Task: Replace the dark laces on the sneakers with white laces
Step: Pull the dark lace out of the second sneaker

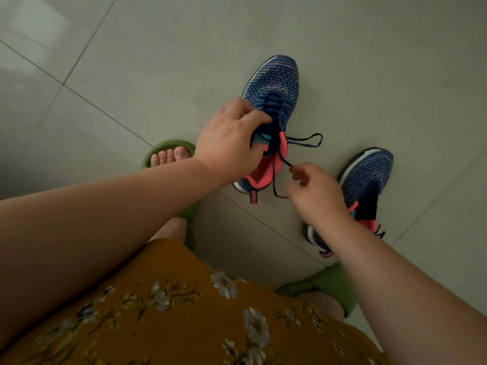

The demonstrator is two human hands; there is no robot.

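Two navy knit sneakers with coral linings are in view above the tiled floor. My left hand (229, 138) grips the left sneaker (276, 85) at its collar, fingers curled over the side near the tongue. A dark lace (305, 140) is still threaded through this shoe, with one loop hanging to the right. My right hand (313, 191) pinches a loose end of that lace just right of the shoe's heel. The second sneaker (369, 175) lies on the floor to the right, partly hidden by my right wrist. No white laces are visible.
My feet wear green slippers (168, 146) on grey floor tiles (131, 61), one below the held shoe, the other (329, 285) at the lower right. A mustard floral dress (184, 312) fills the bottom of the view.
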